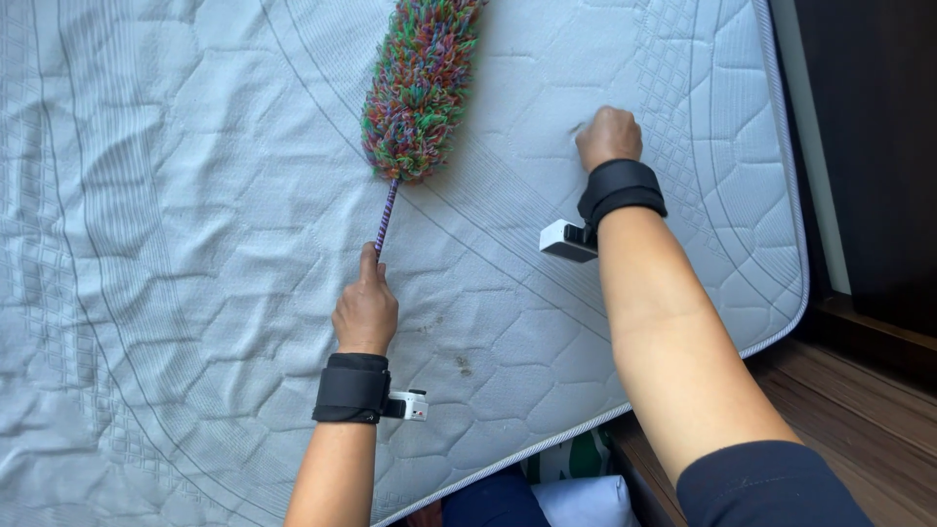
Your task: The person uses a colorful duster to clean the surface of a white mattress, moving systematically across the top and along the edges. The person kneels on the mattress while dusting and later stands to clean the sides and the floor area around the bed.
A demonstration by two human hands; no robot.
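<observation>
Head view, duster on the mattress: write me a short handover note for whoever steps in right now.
Left hand: closed on the thin handle of the multicoloured duster, whose fluffy head lies on the mattress.
Right hand: a fist pressed on the mattress near its right edge, holding nothing visible.
Both wrists carry black bands with small white devices.
Done: cannot tell how much has been dusted.
Left: a few small dark spots show on the fabric near the left wrist.

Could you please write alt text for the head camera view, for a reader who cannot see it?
The left hand holds a multicoloured fluffy duster by its handle on a pale quilted mattress. The right hand, fisted, presses the mattress nearby.
</observation>
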